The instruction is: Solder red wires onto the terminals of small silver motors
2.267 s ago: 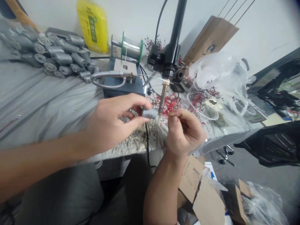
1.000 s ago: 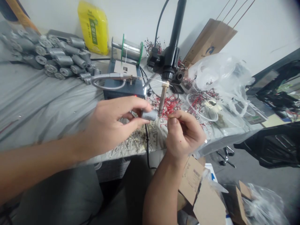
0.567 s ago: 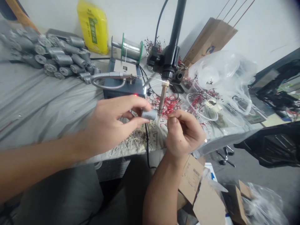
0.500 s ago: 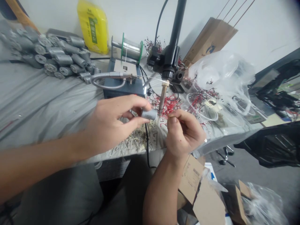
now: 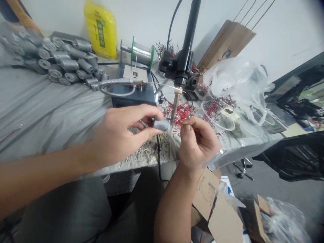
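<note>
Left hand [image 5: 118,133]: my fingers and thumb wrapped around a small metal motor [image 5: 161,125].
Beside the motor: soldering iron [image 5: 176,104] (hanging from a black stand [image 5: 186,57]), tip just off the motor's end.
Right hand [image 5: 197,145]: pinched narrow on something too thin to make out, just below red wires [image 5: 183,111].

- Left forearm [image 5: 43,170]: enters from the left edge, held nearly level.
- Left hand [image 5: 118,135]: fingers extended and gently curved on top, left thumb [image 5: 145,134] beneath, closed in a grip.
- Right forearm [image 5: 172,212]: rises almost upright from the lower edge.
- Right hand [image 5: 198,145]: wrist bent, fingers curled inward, right thumb [image 5: 186,129] pinched against the index fingertip.
- Both hands: near each other, not touching.
</note>
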Action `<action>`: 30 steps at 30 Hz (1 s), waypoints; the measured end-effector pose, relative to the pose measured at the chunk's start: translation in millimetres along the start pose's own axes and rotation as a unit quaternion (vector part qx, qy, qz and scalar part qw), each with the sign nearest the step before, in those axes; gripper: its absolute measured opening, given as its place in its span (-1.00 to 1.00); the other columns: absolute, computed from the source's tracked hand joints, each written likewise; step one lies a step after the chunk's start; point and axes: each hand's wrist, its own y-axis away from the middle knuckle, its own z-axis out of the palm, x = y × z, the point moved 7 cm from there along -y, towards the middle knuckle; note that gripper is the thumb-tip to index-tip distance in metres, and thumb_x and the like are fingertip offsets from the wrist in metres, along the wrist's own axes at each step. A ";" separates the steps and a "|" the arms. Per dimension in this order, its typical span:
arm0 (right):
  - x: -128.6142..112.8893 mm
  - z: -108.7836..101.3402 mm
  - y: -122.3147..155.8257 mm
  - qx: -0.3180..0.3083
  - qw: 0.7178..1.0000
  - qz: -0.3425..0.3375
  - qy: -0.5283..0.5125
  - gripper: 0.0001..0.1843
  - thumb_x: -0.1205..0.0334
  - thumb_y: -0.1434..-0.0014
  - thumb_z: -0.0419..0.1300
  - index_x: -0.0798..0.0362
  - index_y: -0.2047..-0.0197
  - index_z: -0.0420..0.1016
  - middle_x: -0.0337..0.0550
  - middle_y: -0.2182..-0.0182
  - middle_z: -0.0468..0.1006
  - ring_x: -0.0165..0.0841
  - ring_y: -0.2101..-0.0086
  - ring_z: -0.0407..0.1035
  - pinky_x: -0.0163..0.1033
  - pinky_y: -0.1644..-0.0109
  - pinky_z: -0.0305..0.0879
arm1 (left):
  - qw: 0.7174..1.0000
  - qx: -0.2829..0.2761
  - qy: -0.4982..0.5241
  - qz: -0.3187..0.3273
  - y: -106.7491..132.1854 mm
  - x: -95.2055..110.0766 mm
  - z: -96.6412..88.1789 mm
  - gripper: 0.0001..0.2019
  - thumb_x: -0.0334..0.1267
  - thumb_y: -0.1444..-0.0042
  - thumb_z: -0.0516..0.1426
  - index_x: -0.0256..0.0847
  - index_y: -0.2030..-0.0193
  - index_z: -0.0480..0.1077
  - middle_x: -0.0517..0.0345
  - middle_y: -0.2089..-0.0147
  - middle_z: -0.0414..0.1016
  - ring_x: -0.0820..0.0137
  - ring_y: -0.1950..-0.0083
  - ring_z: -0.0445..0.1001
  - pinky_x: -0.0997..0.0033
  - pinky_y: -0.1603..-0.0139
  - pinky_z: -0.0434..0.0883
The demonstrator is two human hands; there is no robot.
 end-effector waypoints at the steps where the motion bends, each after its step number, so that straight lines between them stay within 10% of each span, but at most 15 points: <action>1: 0.3 0.1 0.0 0.000 1.000 0.003 0.005 -0.92 0.26 -0.37 0.25 -0.02 0.20 0.58 -0.30 0.45 0.45 -0.47 0.52 0.24 -0.25 0.47 0.17 | 1.000 0.001 -0.005 -0.002 0.1 0.2 -0.1 -0.79 -0.03 -0.31 0.36 -0.01 -0.01 0.63 0.32 0.07 0.73 0.40 0.21 0.69 0.48 0.04 0.67; 30: -2.5 1.9 0.0 -0.095 0.993 0.057 0.037 -0.88 0.32 -0.39 0.24 0.00 0.21 0.60 -0.28 0.35 0.56 -0.46 0.40 0.35 -0.33 0.38 0.26 | 0.992 -0.025 0.044 -0.114 -2.1 -18.2 1.2 -0.74 -0.02 -0.13 0.35 -0.05 0.10 0.63 0.21 0.20 0.71 0.28 0.23 0.66 0.38 0.08 0.65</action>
